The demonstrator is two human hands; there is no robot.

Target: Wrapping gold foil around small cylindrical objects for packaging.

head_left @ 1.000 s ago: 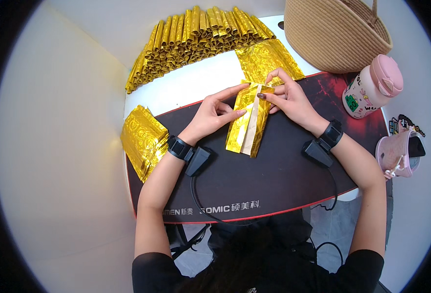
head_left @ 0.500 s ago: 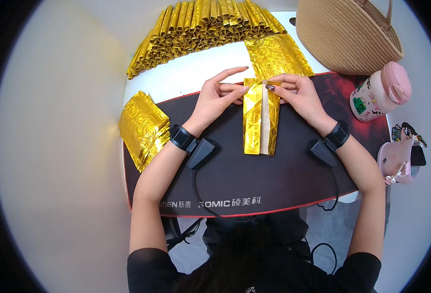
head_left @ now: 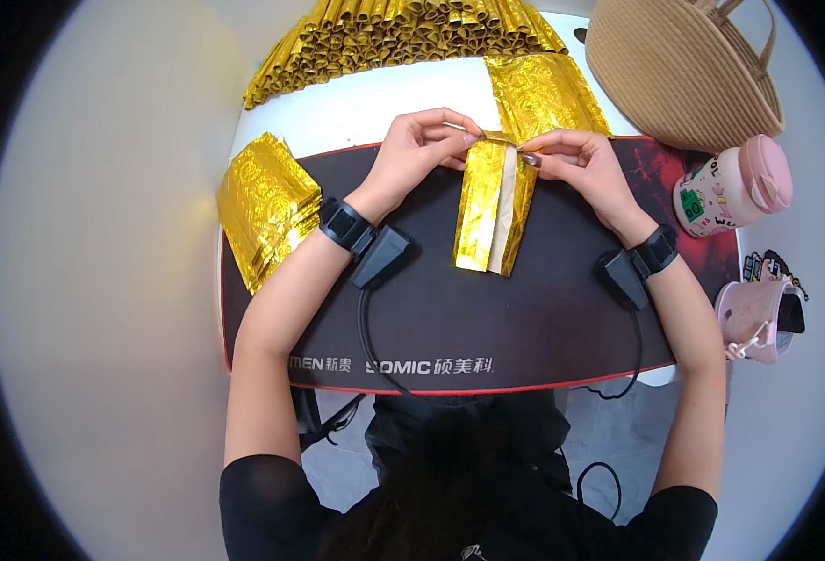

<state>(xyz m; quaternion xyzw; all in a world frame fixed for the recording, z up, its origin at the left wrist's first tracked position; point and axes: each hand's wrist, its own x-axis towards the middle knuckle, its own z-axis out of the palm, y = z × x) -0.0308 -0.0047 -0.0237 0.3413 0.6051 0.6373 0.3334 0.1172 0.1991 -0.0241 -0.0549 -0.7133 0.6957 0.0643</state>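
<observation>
Pinching one folded gold-foil paper strip (head_left: 482, 208) at its top, both closed: my left grip (head_left: 414, 155), right grip (head_left: 584, 166). Two flat gold-foil piles (head_left: 267, 210); white lettering (head_left: 431, 366) on one black mat (head_left: 431, 313).

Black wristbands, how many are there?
2: the left band is on the wrist of the left hand, and the right band is on the wrist of the right hand. None seems hidden.
</observation>
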